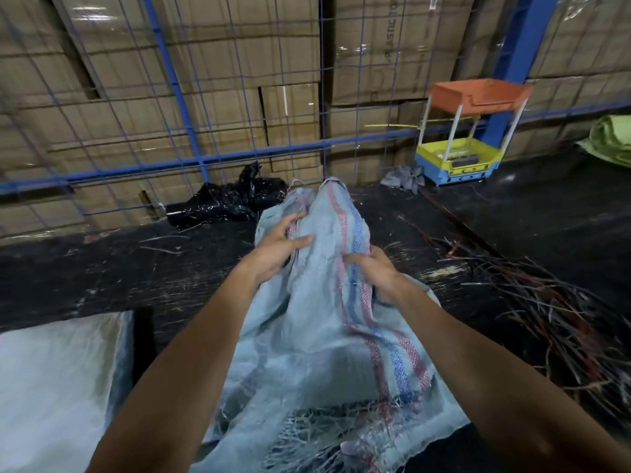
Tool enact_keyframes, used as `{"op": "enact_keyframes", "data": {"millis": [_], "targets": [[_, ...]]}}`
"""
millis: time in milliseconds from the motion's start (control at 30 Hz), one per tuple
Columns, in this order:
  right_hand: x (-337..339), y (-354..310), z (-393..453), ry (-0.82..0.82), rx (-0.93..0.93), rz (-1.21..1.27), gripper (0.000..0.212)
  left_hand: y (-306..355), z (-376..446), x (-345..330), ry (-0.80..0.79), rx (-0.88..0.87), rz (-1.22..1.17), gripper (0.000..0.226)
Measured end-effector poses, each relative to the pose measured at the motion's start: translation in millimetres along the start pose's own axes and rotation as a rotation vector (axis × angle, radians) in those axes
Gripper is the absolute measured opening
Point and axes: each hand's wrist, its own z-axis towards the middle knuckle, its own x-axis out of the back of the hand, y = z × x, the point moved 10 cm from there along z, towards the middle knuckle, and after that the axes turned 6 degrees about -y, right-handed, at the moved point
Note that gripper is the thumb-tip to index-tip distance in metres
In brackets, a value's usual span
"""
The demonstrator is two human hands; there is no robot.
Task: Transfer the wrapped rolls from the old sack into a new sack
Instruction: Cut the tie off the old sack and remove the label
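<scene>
One frayed pale-blue old sack point(317, 336) with red-and-blue stripes, left hand point(276, 250) and right hand point(375, 271) both gripped its cloth.

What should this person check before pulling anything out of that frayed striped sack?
1. Both hands on the striped sack: ok. The left hand and the right hand both grip its cloth.
2. Sack mouth open: cannot tell. The far end looks bunched.
3. Rolls inside the sack: cannot tell. None show through the cloth.
4. Sack sound: not ok. The near edge is torn into loose threads.
5. Second sack within reach: ok, probably. A pale sack lies at the left, though its opening is not visible.
6. Floor clear of snags: not ok. Loose straps are piled at the right.
</scene>
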Motion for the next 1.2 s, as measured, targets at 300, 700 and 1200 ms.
{"op": "enact_keyframes", "data": {"millis": [300, 700, 1200], "targets": [[27.1, -29.4, 12.2, 0.077, 0.011, 0.356, 0.032, 1.2, -30.7, 112.5, 0.764, 0.07, 0.407, 0.028], [25.8, -78.1, 30.4, -0.044, 0.133, 0.392, 0.044, 1.3, -4.7, -46.1, 0.209, 0.041, 1.044, 0.062], [26.0, -24.2, 28.2, -0.179, 0.165, -0.835, 0.01, 80.6, -51.3, 29.9, 0.902, -0.091, 1.111, 0.046]]}}
